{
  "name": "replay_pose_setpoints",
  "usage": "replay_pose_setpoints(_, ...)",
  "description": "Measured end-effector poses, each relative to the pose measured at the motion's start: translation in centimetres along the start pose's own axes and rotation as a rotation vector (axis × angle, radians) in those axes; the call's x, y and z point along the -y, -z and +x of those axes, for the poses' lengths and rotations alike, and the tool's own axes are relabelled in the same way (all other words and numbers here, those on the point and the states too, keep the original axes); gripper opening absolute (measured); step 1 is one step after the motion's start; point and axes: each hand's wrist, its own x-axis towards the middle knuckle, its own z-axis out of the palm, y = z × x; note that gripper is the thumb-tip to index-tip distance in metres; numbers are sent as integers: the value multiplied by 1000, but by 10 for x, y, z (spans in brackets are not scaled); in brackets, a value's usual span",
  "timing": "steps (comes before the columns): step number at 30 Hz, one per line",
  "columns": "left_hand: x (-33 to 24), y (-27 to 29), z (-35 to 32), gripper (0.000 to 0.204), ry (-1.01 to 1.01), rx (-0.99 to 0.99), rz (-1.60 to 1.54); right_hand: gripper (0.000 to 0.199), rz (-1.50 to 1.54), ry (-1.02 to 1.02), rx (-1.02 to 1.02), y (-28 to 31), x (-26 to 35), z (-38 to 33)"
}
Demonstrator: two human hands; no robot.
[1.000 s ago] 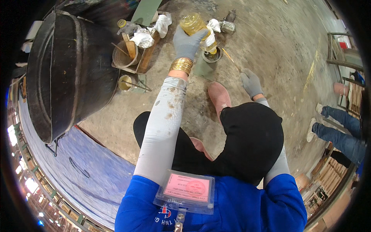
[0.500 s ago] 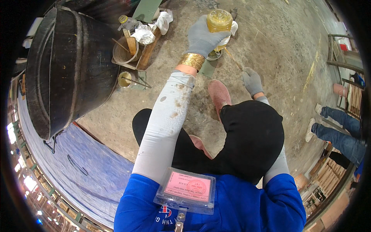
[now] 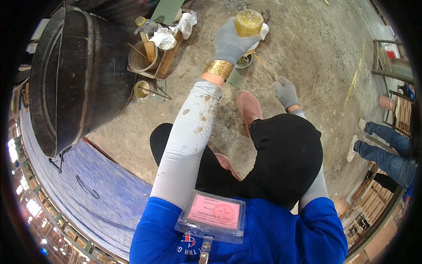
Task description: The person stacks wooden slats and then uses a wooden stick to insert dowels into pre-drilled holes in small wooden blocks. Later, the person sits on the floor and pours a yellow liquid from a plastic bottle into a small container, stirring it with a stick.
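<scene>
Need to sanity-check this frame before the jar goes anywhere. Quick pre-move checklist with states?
1. Left hand grip on jar: ok, gloved fingers wrapped round it.
2. Jar upright: cannot tell, seen from above.
3. Jar lid on: cannot tell.
4. Right hand on stick: ok, stick runs from the glove toward the small tin.
5. Floor below the jar: not ok, the tin and a green sheet lie there.
6. Co-worker's legs: ok, well off to the right.
</scene>
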Motion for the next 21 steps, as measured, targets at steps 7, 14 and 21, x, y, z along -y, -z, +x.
replay_pose_setpoints(7,-1,-2,-2,59,15,-35,-16,28,-48,31,2,3,8,-5)
replay_pose_setpoints(14,1,-6,-2,60,-12,-45,7,27,-46,28,-2,5,15,-9)
replay_pose_setpoints(21,4,-8,1,60,-18,-33,12,26,-12,14,-9,4,11,-6)
